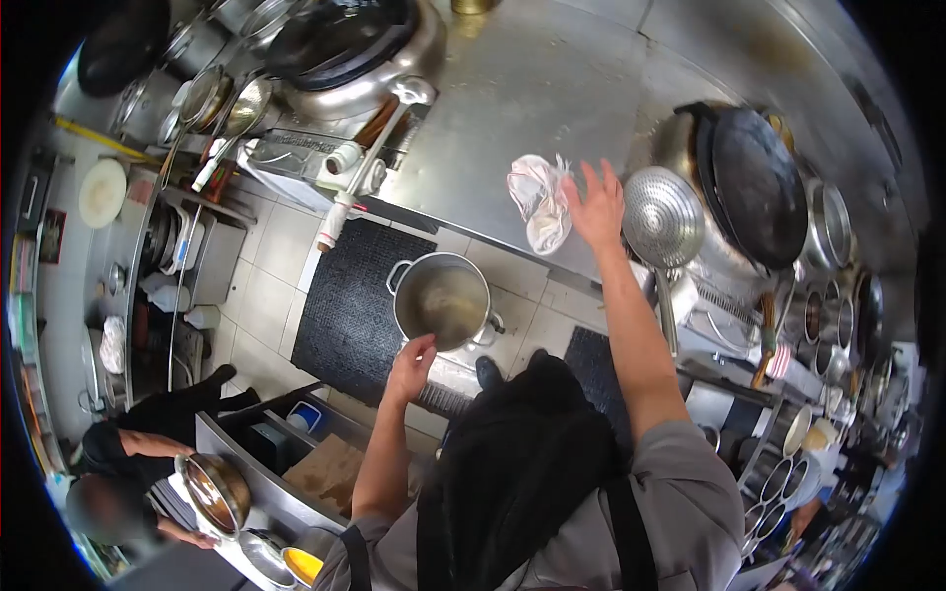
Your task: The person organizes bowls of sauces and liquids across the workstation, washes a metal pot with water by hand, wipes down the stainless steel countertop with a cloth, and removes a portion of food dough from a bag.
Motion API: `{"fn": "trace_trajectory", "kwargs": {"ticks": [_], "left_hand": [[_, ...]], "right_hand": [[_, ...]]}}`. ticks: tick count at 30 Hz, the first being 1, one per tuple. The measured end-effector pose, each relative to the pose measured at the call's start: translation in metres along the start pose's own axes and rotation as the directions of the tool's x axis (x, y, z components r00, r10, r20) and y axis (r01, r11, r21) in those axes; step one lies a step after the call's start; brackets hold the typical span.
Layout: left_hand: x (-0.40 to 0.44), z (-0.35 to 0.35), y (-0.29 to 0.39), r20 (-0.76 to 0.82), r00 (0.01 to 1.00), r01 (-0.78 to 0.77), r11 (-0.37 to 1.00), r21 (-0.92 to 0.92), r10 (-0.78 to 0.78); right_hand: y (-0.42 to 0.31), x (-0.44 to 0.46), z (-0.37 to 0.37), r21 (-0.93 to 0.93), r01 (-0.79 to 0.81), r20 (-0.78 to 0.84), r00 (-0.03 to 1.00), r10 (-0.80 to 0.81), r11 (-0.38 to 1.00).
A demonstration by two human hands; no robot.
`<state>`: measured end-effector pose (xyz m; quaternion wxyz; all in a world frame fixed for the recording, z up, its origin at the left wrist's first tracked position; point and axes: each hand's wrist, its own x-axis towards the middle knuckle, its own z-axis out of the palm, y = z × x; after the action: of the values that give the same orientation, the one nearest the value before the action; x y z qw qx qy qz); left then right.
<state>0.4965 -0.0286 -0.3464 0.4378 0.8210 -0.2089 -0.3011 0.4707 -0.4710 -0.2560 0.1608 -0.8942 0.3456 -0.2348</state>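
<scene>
A large metal pot (pixel 402 313) with side handles holds cloudy liquid and appears below counter height; what supports it is unclear. My left hand (pixel 412 368) is by its near rim, the fingers curled together. Whether they touch the rim or pinch something cannot be made out. Over the steel counter (pixel 483 128), my right hand (pixel 596 205) reaches out with fingers spread and nothing in them. Just left of that hand lies a crumpled white cloth (pixel 540 205) with red marks. To its right is a round perforated skimmer (pixel 664 219), handle pointing toward me.
Dark woks (pixel 757 187) sit on the right burner, and another wok (pixel 340 44) at upper left. Long-handled tools jut over the counter's front edge. Black mats (pixel 340 305) cover part of the tiled floor. At lower left, a co-worker holds a metal bowl (pixel 219 492).
</scene>
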Motion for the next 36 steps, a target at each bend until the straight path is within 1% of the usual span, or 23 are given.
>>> {"fn": "trace_trajectory", "kwargs": {"ticks": [1,2,3,4,5,6,8,10,13,14,16,18,19,20,22,25,28,29,32,34,35,36], "left_hand": [[-0.004,-0.004,-0.011,-0.064,0.998,0.000,1.000,-0.001,0.000],[-0.009,-0.009,-0.021,-0.091,0.996,0.005,1.000,0.003,-0.005],[-0.011,-0.013,-0.031,-0.115,0.993,0.012,1.000,0.008,-0.011],[-0.010,-0.015,-0.036,-0.137,0.991,0.016,1.000,0.015,-0.014],[-0.006,-0.014,-0.035,-0.148,0.986,0.073,0.997,-0.019,-0.075],[0.000,-0.014,-0.032,-0.164,0.983,0.073,0.994,-0.077,-0.085],[0.027,-0.018,-0.004,-0.185,0.980,0.063,0.994,-0.094,-0.080],[0.068,-0.023,0.028,-0.197,0.977,0.070,0.995,-0.072,-0.083],[0.136,-0.028,0.065,-0.219,0.969,0.105,0.992,-0.064,-0.117],[0.155,-0.028,0.073,-0.218,0.965,0.133,0.989,-0.064,-0.144],[0.186,-0.029,0.080,-0.267,0.960,0.088,0.996,-0.001,-0.085],[0.202,-0.029,0.078,-0.302,0.952,0.087,0.993,0.082,-0.058],[0.208,-0.026,0.070,-0.314,0.945,0.118,0.991,0.069,-0.091],[0.214,-0.026,0.073,-0.311,0.945,0.131,0.988,0.084,-0.099],[0.223,-0.027,0.073,-0.231,0.937,0.290,0.952,0.093,-0.263],[0.237,-0.024,0.068,-0.189,0.924,0.366,0.915,0.172,-0.334],[0.247,-0.026,0.062,-0.137,0.933,0.358,0.905,0.231,-0.334],[0.259,-0.030,0.096,-0.131,0.882,0.468,0.876,0.119,-0.453],[0.269,-0.038,0.097,-0.161,0.843,0.537,0.822,0.188,-0.513],[0.250,-0.049,0.045,-0.077,0.960,0.278,0.887,0.370,-0.268],[0.236,-0.054,0.019,-0.086,0.952,0.304,0.871,0.387,-0.294],[0.232,-0.056,0.008,-0.092,0.943,0.328,0.855,0.402,-0.319]], "right_hand": [[0.005,0.002,0.022,-0.038,0.067,-0.006,0.998,-0.068,0.997],[0.015,0.002,0.051,-0.076,0.129,-0.004,0.991,-0.130,0.989],[0.030,0.000,0.092,-0.034,0.205,0.081,0.976,-0.202,0.978],[0.024,0.001,0.112,-0.032,0.251,0.105,0.964,-0.246,0.967],[0.011,0.000,0.131,-0.030,0.293,0.124,0.950,-0.287,0.956],[-0.004,0.004,0.150,-0.026,0.326,0.143,0.937,-0.320,0.945],[-0.050,0.027,0.159,-0.072,0.537,0.279,0.820,-0.500,0.840],[-0.084,0.052,0.183,0.090,0.678,0.337,0.668,-0.663,0.729],[-0.104,0.116,0.216,0.334,0.711,0.468,0.444,-0.764,0.618],[-0.097,0.138,0.220,0.304,0.702,0.476,0.474,-0.741,0.644],[-0.083,0.200,0.229,0.242,0.688,0.476,0.530,-0.702,0.684],[-0.057,0.264,0.250,0.120,0.686,0.419,0.620,-0.664,0.717],[-0.045,0.296,0.262,0.062,0.679,0.386,0.660,-0.645,0.732],[-0.037,0.326,0.274,0.046,0.657,0.356,0.693,-0.627,0.752],[-0.024,0.384,0.293,0.014,0.605,0.299,0.758,-0.580,0.796],[-0.013,0.464,0.312,-0.029,0.501,0.279,0.835,-0.474,0.865],[0.002,0.529,0.330,-0.072,0.381,0.210,0.909,-0.360,0.922],[0.008,0.547,0.334,-0.093,0.344,0.204,0.925,-0.320,0.935],[0.030,0.592,0.340,-0.172,0.222,0.176,0.966,-0.191,0.960],[0.052,0.617,0.341,-0.244,0.132,0.146,0.984,-0.098,0.961],[0.066,0.627,0.340,-0.294,0.079,0.154,0.988,-0.035,0.953],[0.084,0.633,0.335,-0.333,0.034,0.122,0.993,0.007,0.942]]}}
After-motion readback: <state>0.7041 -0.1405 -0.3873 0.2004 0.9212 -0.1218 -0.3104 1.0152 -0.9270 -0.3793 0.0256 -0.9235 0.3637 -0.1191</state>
